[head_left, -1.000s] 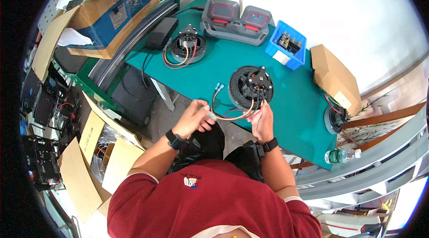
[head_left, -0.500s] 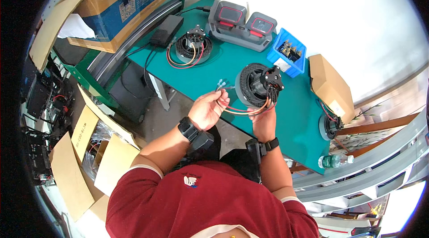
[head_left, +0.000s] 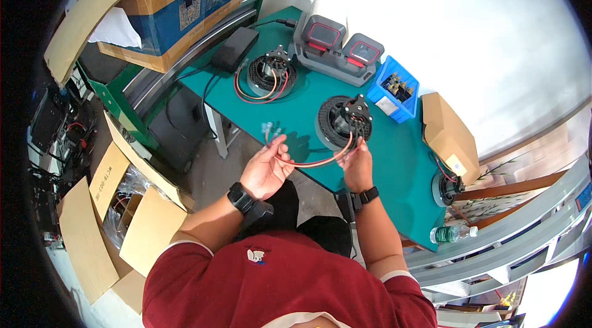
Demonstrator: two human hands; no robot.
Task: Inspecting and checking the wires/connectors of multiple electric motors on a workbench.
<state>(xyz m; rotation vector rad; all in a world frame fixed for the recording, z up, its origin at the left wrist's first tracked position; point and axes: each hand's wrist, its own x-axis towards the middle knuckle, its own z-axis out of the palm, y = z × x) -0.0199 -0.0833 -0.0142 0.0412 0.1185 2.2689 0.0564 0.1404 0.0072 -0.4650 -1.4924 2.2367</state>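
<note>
A black round wheel-like motor unit (head_left: 333,123) with a bracket on top rests on the green table in front of me. Red and orange wires (head_left: 311,164) run from it in a shallow arc between my hands. My left hand (head_left: 266,171) pinches their free end, and pale translucent connectors (head_left: 269,129) stick up past its fingertips. Close to the unit, my right hand (head_left: 359,168) has its fingers closed on the wires at the bracket; the fingertips are partly hidden. A similar motor unit (head_left: 271,74) with looped wires sits farther back to the left.
Along the back of the green table (head_left: 388,161) stand a black power adapter (head_left: 234,47), a grey dual-bay charger (head_left: 333,50) and a blue bin (head_left: 393,89) of small parts. To the right are a cardboard box (head_left: 450,137), another motor unit (head_left: 445,189) and a bottle (head_left: 453,233). Open cartons (head_left: 145,223) stand left.
My left hand has drawn leftward with the wire ends, so the wires span wider. The motor unit has shifted slightly left and sits flatter. The whole view has tilted a little.
</note>
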